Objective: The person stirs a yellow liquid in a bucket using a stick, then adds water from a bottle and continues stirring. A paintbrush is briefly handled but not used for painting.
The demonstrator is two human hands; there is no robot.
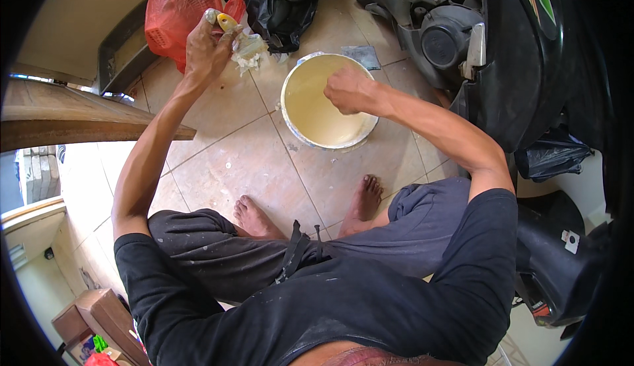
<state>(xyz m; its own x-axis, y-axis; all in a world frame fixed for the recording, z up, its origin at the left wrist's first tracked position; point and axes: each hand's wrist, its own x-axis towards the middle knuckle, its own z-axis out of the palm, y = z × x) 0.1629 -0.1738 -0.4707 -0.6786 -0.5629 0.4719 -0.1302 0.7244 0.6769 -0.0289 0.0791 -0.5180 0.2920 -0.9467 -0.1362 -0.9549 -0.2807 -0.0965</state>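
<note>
My left hand [210,47] is closed round a paintbrush with a yellow handle [226,21], raised at the upper left near a red plastic bag. The brush's bristles look pale and paint-coated, over some crumpled whitish material. My right hand [347,90] is a closed fist over a white-rimmed bucket [307,128] holding cream-coloured liquid or coating. Whatever that fist may hold is hidden. A flat grey-blue piece [362,57] lies on the tiles just behind the bucket.
A red bag over a basket [175,9] and black bags [284,16] stand at the top. A black scooter [475,75] occupies the right. A wooden edge [79,115] juts in at left. My bare feet [254,217] are on the tiled floor [224,168].
</note>
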